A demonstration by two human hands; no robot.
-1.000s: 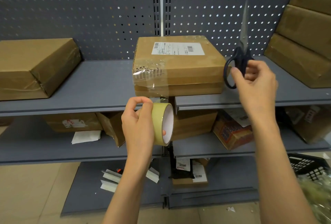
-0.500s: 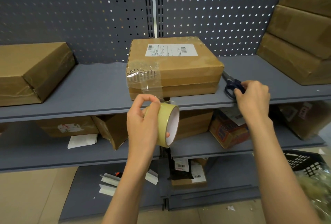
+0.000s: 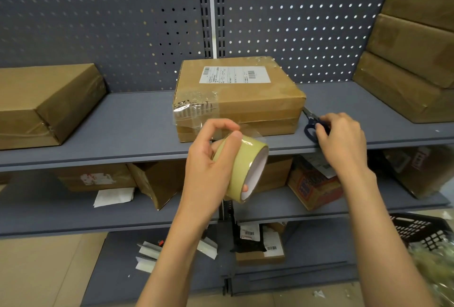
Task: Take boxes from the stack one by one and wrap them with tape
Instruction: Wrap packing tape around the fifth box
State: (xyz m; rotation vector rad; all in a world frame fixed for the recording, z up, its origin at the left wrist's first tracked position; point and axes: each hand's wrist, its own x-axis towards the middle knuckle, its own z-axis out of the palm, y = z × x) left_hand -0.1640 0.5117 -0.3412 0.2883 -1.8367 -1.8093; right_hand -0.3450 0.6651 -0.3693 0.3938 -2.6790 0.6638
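Both hands work at the front lip of the top shelf (image 3: 122, 134). The left hand (image 3: 211, 166) grips a roll of clear packing tape (image 3: 243, 169) in front of and slightly below the shelf edge, thumb pressed on the outer wrap and one fingertip showing inside the white core; a loose film of tape runs from the roll up to the near left corner of the labelled box (image 3: 238, 98), where it clings in wrinkles. That box lies flat mid-shelf with its front face close to the edge, a white shipping label (image 3: 234, 74) on top and open grey shelf on both flanks. The right hand (image 3: 344, 142) rests at the shelf lip just right of the box, fingers curled over the dark blue handles of the scissors (image 3: 312, 125), which lie flat on the shelf with the blades pointing back along the box's right side — whether the fingers truly grasp the handles or only cover them cannot be told. Well to the left sits a taped box (image 3: 46, 103), angled with one corner toward the edge; at the far right a stack of boxes (image 3: 412, 61) climbs against the pegboard back panel (image 3: 98, 24). Lower shelves hold crumpled cartons, and a black plastic basket (image 3: 420, 230) stands at the lower right.
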